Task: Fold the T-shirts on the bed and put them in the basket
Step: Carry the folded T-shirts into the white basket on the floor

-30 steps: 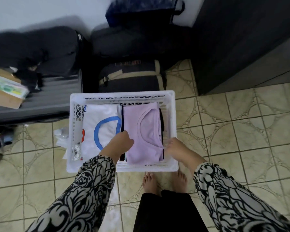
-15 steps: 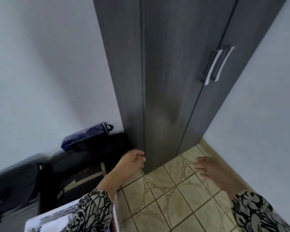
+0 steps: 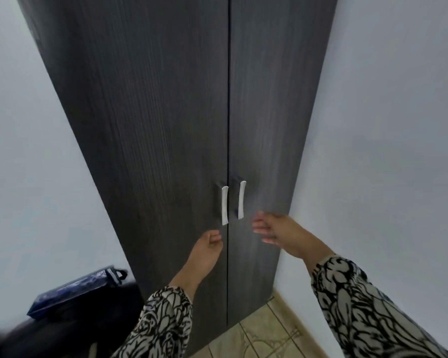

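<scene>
A tall wardrobe [image 3: 166, 125] of dark grey wood-grain laminate fills the middle of the view, its 2 doors closed and meeting at a thin vertical seam. Pale, smooth walls [image 3: 386, 125] flank it on both sides; the right wall meets the wardrobe's right edge in a tight corner, while the left side leaves more room. 2 slim, slightly curved silver handles sit either side of the seam, the left handle [image 3: 224, 205] a little lower than the right handle [image 3: 241, 199]. The left hand [image 3: 207, 245] is raised just below the left handle, fingers loosely curled and holding nothing, apart from the metal. The right hand [image 3: 277, 228] hangs just right of the right handle, fingers relaxed and slightly spread, also holding nothing. Both arms wear loose sleeves [image 3: 367, 306] in a black-and-cream swirling print. At the bottom, beige patterned floor tiles [image 3: 264, 337] run along the wardrobe's foot. At lower left a flat dark blue bag [image 3: 75, 293] with a black loop lies on dark luggage [image 3: 62, 334]. Neither the basket nor the T-shirts are in view.
</scene>
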